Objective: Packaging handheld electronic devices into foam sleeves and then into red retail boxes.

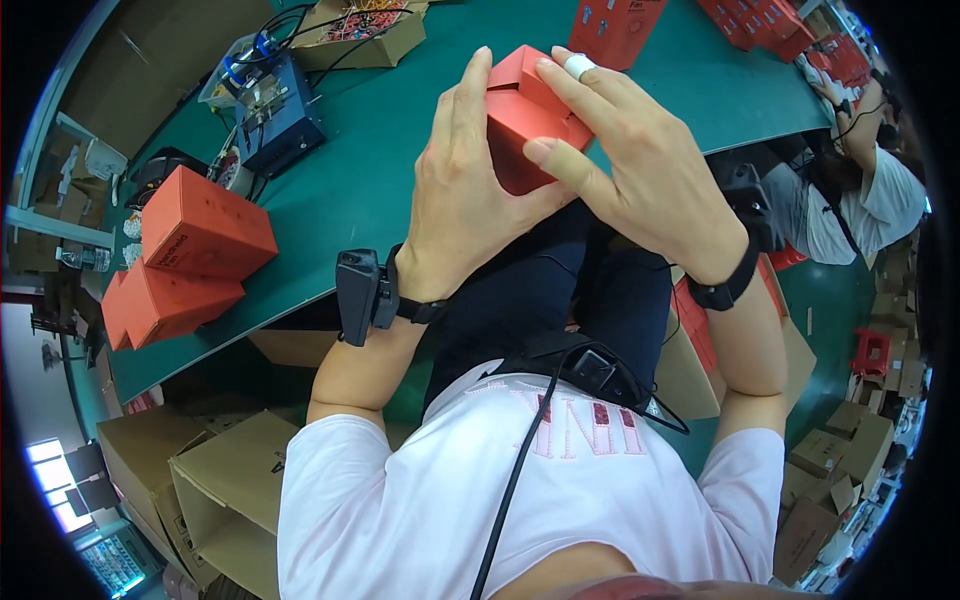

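Table edge (250, 329), red box (520, 120) between hands (455, 180) (650, 150)

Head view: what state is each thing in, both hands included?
Held box: between both hands; full closure unclear.
Left hand: on the box's left side.
Right hand: on its right side, thumb in front.
Piled boxes: red, stacked at table left.
Parts carton: open, coloured pieces inside.
Floor carton: open.
Blue machine: on the table; power unclear.

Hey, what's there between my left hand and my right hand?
A red box, with your left hand and right hand both touching it, as the head view shows.
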Available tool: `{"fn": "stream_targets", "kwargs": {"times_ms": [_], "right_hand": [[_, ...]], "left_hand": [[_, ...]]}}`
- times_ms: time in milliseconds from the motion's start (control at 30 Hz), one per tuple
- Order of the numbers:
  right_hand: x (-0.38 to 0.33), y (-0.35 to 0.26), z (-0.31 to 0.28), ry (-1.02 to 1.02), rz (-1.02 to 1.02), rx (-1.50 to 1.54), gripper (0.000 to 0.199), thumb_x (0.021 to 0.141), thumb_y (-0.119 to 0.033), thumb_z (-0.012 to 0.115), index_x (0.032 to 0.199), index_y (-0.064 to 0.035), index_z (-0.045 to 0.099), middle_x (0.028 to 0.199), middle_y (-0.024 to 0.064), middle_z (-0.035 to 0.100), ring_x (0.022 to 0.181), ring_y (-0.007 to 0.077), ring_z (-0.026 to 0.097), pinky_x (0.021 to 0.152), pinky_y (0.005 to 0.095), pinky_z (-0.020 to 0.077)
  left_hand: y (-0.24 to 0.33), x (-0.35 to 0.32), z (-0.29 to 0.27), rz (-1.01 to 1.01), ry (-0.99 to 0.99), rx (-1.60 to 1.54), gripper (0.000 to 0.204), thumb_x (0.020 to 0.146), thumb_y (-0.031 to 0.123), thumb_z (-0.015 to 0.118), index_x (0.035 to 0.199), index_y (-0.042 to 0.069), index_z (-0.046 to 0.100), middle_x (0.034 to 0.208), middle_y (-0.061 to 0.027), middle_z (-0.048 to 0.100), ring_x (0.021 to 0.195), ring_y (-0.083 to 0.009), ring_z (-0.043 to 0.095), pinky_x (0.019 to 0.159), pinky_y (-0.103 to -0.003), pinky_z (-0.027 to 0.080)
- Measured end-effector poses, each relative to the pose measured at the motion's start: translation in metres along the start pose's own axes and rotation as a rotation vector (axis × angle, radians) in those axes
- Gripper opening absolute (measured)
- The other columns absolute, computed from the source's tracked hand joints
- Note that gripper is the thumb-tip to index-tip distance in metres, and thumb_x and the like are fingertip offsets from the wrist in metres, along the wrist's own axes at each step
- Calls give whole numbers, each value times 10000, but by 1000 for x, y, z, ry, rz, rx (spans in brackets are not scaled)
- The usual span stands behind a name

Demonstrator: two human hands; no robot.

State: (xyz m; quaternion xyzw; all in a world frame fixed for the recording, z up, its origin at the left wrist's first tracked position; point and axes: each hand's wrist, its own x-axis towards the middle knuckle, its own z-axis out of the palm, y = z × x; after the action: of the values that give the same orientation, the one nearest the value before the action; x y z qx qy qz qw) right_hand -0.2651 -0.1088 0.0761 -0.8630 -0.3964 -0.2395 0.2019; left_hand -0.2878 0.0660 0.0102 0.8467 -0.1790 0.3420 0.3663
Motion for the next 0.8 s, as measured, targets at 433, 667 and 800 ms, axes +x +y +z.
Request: {"fn": "stream_targets", "kwargs": {"times_ms": [433,667,800], "right_hand": [[0,14,18,215,183,152,283,866,-81,673,1137,-89,753,1038,161,734,809,201,690,764,287,555],[7,16,14,158,197,187,275,874,-41,648,1124,-86,755,1071,111,704,816,201,669,749,289,536],[7,15,11,125,134,156,264,881,-35,650,1120,-78,753,1076,131,697,856,232,678,767,292,537]], "left_hand": [[5,-1,9,46,45,39,1089,586,339,947,1460,16,382,1250,-217,545,1038,-353,641,786,-404,597],[1,-7,19,75,152,85,940,552,362,957,1332,86,510,1254,-193,550,979,-317,670,717,-382,612],[4,-9,20,65,208,46,870,547,366,961,1250,89,530,1252,-183,550,957,-305,671,696,-374,612]]}}
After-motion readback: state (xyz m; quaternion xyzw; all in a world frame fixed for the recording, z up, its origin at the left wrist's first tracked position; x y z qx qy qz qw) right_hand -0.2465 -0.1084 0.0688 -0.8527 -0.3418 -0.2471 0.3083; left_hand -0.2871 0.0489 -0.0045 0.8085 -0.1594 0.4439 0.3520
